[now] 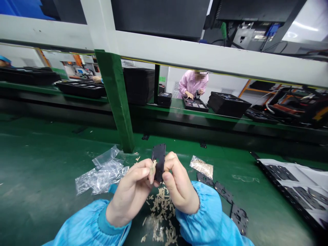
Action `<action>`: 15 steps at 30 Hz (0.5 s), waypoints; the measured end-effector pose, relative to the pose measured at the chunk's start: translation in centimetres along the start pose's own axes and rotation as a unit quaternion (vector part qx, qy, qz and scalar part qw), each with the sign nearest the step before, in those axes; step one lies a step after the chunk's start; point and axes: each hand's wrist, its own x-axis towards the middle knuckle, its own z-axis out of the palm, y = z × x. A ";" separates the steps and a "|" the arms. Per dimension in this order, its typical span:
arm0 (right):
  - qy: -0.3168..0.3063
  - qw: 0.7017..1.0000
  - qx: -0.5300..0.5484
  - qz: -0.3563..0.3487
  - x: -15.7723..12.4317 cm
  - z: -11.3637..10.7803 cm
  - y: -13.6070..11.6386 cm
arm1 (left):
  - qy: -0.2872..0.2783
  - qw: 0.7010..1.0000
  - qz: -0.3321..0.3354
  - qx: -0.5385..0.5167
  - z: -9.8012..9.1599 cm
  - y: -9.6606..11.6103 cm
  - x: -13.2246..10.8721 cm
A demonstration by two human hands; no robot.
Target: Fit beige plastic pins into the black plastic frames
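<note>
My right hand (176, 179) grips a thin black plastic plate (159, 157) by its right edge, holding it upright above the green bench. Between the thumb and fingers of my left hand (135, 189) is a small beige strip (153, 167), close against the face of the plate. The left fingertips also reach the plate's lower part; whether they press on it is hard to see. Below both hands lies a scattered heap of similar beige pieces (161, 201). To the right, several black plates (223, 192) rest in a row on the bench.
Crumpled clear plastic bags (102, 174) lie left of my hands. A clear bag of beige pieces (202, 166) is at the right, and a lined tray (289, 184) holds more black plates. A green post (115, 102) stands ahead. Across the bench, a person in pink (193, 83) handles parts.
</note>
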 end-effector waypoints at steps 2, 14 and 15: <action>0.016 0.999 -0.036 -0.023 0.1 0.0 0.1 | 0.006 1.000 -0.001 -0.006 0.1 0.0 -0.1; 0.118 0.937 -0.261 -0.201 0.6 0.4 1.5 | 0.074 0.997 -0.031 -0.012 0.7 0.0 -0.5; 0.119 0.936 -0.264 -0.201 0.6 0.4 1.5 | 0.077 0.997 -0.027 -0.007 0.6 0.0 -0.5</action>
